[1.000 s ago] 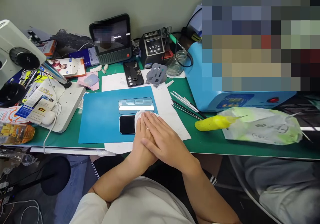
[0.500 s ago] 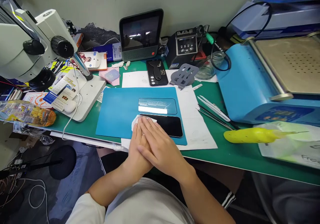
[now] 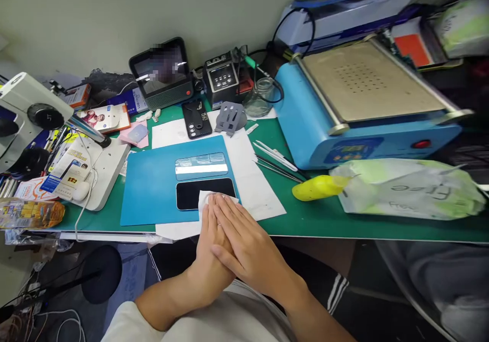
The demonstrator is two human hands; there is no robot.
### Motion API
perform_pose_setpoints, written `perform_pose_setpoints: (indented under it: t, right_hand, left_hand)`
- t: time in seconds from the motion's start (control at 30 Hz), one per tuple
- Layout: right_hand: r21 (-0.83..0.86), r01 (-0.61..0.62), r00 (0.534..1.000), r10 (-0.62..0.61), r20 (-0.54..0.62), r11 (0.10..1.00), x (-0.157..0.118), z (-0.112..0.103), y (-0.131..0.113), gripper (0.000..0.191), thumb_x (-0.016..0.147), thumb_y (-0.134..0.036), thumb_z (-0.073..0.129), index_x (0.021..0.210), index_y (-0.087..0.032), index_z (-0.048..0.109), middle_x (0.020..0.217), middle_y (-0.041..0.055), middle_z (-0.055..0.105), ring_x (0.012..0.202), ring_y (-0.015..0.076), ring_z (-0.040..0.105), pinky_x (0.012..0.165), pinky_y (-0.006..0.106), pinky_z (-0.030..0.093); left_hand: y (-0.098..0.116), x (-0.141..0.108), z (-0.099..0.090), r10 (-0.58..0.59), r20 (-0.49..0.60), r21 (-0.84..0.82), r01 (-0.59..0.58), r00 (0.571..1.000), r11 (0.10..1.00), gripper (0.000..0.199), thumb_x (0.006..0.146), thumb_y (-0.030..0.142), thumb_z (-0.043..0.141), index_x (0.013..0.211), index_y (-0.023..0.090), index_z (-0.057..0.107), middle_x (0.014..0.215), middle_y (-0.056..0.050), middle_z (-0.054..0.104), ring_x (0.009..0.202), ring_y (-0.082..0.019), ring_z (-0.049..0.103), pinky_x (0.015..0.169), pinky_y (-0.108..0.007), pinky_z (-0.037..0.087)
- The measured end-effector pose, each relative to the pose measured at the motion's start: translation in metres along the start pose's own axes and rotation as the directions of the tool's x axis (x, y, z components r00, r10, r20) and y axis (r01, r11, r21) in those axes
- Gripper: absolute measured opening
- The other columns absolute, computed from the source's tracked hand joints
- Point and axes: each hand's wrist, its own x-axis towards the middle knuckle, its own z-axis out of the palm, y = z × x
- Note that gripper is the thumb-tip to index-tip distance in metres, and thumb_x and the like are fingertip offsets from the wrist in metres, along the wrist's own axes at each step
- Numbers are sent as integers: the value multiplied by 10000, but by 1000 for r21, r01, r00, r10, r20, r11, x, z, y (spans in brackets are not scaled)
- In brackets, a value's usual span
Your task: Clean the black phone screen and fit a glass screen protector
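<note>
A white tissue (image 3: 204, 198) is pressed onto the right end of a black-screened phone (image 3: 188, 195) lying flat on a blue mat (image 3: 148, 174). My left hand (image 3: 209, 260) holds the tissue down under straight fingers. Across it lies my right hand (image 3: 246, 237), its fingers stretched together and their tips also on the tissue. The right part of the phone is hidden by tissue and fingers. Just beyond the phone rests a clear, dark-edged glass panel (image 3: 201, 164), streaked with reflections.
Tweezers (image 3: 277, 167) and a yellow squeeze bottle (image 3: 319, 188) lie right of white paper, before a blue heating machine (image 3: 305, 128). A wipes pack (image 3: 412, 189) sits at the right. A microscope (image 3: 34, 113) stands left; a black phone case (image 3: 196, 119) lies behind the mat.
My hands, pressed together on the tissue, have slid from the phone's left end to its right end. The camera view has swung right, so the bench appears shifted left.
</note>
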Motion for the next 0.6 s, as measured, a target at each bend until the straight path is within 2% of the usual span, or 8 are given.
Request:
perform_pose_setpoints:
  t: [0.13, 0.2, 0.3, 0.37, 0.47, 0.6]
  right_hand:
    - [-42, -56, 998, 56, 8, 998, -2, -9, 16, 815, 1030, -422, 476, 1667, -68, 111, 1671, 212, 312, 1555, 334, 322, 1206, 565, 423]
    - [-56, -78, 997, 79, 13, 995, 3, -11, 22, 796, 1034, -420, 458, 1670, -83, 118, 1667, 207, 326, 1553, 333, 327, 1205, 567, 423]
    - [-94, -83, 996, 85, 15, 992, 16, -8, 27, 771, 1043, -413, 434, 1673, -95, 123, 1647, 211, 374, 1537, 335, 362, 1204, 572, 422]
    - [-127, -71, 997, 72, 8, 989, 24, -4, 25, 781, 1043, -423, 437, 1671, -84, 122, 1627, 229, 404, 1523, 349, 387, 1200, 582, 422]
    - [-151, -37, 999, 41, 25, 988, 33, 5, 15, 806, 1039, -431, 447, 1672, -74, 97, 1626, 240, 402, 1518, 361, 392, 1200, 587, 418]
    - [-131, 25, 996, -14, 88, 991, 43, 20, -6, 832, 1038, -440, 454, 1674, -77, 59, 1644, 235, 371, 1531, 363, 367, 1212, 580, 403]
  left_hand:
    - [9, 23, 4, 28, 29, 5, -28, 999, 1000, 901, 968, 162, 353, 1608, 215, -278, 1748, -92, 136, 1588, -335, 9, 1307, -623, 240]
    - [10, 33, 2, 27, 33, 63, -29, 999, 998, 840, 981, 179, 358, 1659, 183, -136, 1732, -102, 206, 1590, -324, 16, 1323, -584, 228]
    - [4, 45, -4, 66, 73, 180, -79, 995, 981, 701, 985, 183, 388, 1656, 86, 207, 1699, -139, 297, 1592, -331, 35, 1338, -516, 202]
    - [-4, 47, -8, 114, 87, 223, -130, 990, 966, 667, 987, 206, 440, 1615, 29, 299, 1695, -183, 290, 1594, -355, 48, 1338, -513, 177]
    - [-19, 39, -9, 126, 42, 208, -132, 991, 969, 712, 991, 256, 504, 1606, -13, 266, 1700, -241, 228, 1599, -372, 52, 1331, -547, 140]
    - [-38, 15, -7, 24, -18, 183, -20, 1000, 983, 745, 992, 247, 476, 1626, 1, 171, 1717, -234, 153, 1609, -328, 9, 1334, -537, 150]
